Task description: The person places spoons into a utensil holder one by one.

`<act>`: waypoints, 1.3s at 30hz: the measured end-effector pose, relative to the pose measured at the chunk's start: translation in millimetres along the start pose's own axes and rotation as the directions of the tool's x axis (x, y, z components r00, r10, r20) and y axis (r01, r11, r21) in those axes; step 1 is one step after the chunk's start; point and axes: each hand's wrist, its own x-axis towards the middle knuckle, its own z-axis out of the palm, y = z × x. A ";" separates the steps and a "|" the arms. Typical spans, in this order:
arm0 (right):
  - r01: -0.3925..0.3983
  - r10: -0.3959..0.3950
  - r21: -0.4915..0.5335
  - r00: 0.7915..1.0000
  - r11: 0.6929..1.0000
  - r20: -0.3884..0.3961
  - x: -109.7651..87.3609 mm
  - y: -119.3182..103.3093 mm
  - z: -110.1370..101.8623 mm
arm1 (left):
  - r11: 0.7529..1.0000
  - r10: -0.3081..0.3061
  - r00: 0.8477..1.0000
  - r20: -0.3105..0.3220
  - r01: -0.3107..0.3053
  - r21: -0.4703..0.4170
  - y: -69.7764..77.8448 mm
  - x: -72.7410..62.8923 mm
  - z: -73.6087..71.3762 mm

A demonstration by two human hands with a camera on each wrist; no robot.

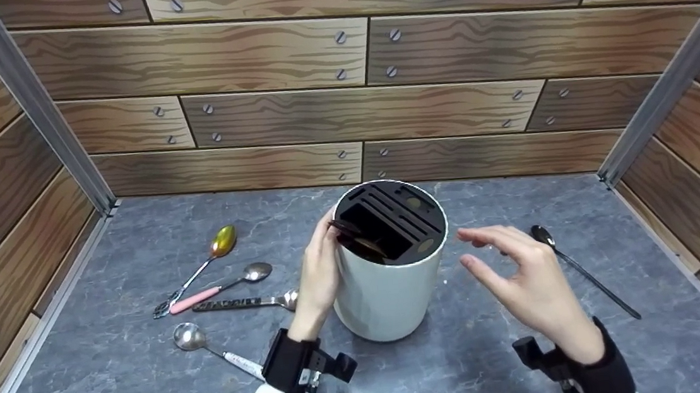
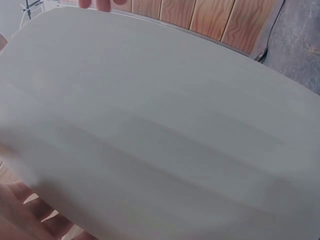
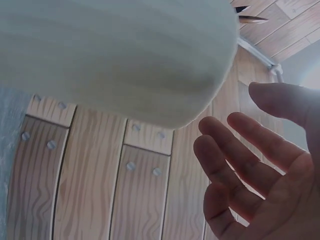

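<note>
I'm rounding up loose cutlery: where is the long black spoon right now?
In the head view, the long black spoon lies on the right of the grey tabletop, just past the person's right hand.

Left hand [image 1: 320, 272] half hidden, right hand [image 1: 531, 275] loose

From my remote seat I see the left wrist [image 1: 308, 327] angled inward, its fingers [image 1: 323, 233] (some out of my sight) pointing upward. The right hand hovers in midair, palm [image 3: 282, 212] turned inward, thumb [image 3: 280, 100] spread from gently bent fingers.
</note>
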 end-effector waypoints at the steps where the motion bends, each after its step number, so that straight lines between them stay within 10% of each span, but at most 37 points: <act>1: -0.009 0.009 -0.011 1.000 1.000 0.003 0.7 2.0 0.3 | 1.000 0.001 1.000 -0.001 -0.001 0.001 0.0 0.1 -0.3; 22: -0.189 0.217 -0.172 0.963 0.967 0.158 -1.5 65.2 7.7 | 0.999 0.016 1.000 0.020 -0.015 -0.030 0.1 0.0 -0.2; 39: -0.259 0.380 -0.339 0.850 0.904 0.364 -2.1 150.9 -3.8 | 1.000 0.027 1.000 0.013 -0.026 -0.004 -1.7 -1.8 -0.9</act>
